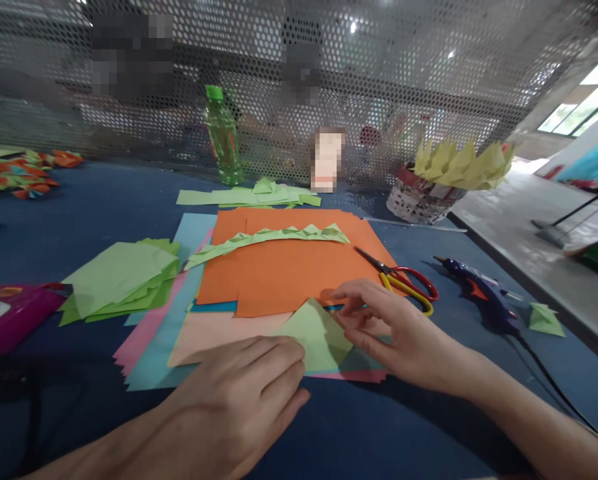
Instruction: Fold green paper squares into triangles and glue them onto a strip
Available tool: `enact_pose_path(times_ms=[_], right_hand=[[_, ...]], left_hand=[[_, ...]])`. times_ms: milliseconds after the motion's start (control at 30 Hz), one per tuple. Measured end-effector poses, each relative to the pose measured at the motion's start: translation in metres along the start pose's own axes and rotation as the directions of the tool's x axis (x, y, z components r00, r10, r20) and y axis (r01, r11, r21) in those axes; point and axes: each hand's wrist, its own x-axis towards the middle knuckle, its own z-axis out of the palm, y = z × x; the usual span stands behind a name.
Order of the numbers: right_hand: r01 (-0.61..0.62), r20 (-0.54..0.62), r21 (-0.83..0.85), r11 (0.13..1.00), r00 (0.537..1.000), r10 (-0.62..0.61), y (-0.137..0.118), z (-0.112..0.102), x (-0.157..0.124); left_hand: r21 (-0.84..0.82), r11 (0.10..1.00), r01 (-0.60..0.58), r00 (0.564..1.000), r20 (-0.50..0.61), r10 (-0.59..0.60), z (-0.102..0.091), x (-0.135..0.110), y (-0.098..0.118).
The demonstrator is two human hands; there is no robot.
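A folded light green paper piece (319, 333) lies on a stack of coloured paper sheets (279, 273) in front of me. My left hand (239, 393) presses down on its left edge with fingers curled together. My right hand (393, 327) touches its right side, fingertips pinching the fold near the top. A chain of folded green triangles (269, 239) lies across the orange sheet farther back.
Red-and-yellow scissors (403, 280) and a blue glue gun (483, 293) with its cord lie to the right. A pile of green squares (123, 277) sits left. A green bottle (223, 137), more green paper (249, 195) and a basket with yellow paper points (423, 193) stand near the mesh screen.
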Motion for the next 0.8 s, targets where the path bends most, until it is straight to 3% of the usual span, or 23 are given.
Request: enact_pose_path(times_ms=[267,367,467,567,700,800], right_hand=[[0.017,-0.034,0.083,0.996,0.999,-0.015,-0.0072,0.0118,-0.0026],[0.101,-0.022,0.054,0.993,0.995,-0.100,-0.0054,0.0084,-0.0031],[0.240,0.107,-0.004,0.971,0.965,-0.238,-0.0030,0.0042,-0.0026],[0.295,0.193,-0.091,0.951,0.942,-0.274,-0.0015,0.0033,-0.0014],[0.305,0.155,-0.132,0.943,0.946,-0.284,0.0010,0.0054,0.0014],[0.375,0.148,-0.149,0.915,0.923,-0.354,0.0026,0.0071,0.0027]], left_hand=[[0.011,1.000,-0.013,1.000,0.011,0.013,-0.0007,-0.0019,-0.0014],[0.012,1.000,-0.005,0.999,0.036,0.005,-0.0014,-0.0024,-0.0019],[0.013,1.000,-0.002,0.998,0.060,0.001,-0.0018,-0.0024,-0.0014],[0.013,1.000,0.005,0.998,0.060,-0.006,-0.0005,-0.0035,-0.0005],[0.018,1.000,0.014,0.999,0.034,-0.014,0.0026,-0.0057,-0.0002],[0.023,1.000,0.014,0.999,0.045,-0.015,0.0035,-0.0046,-0.0014]])
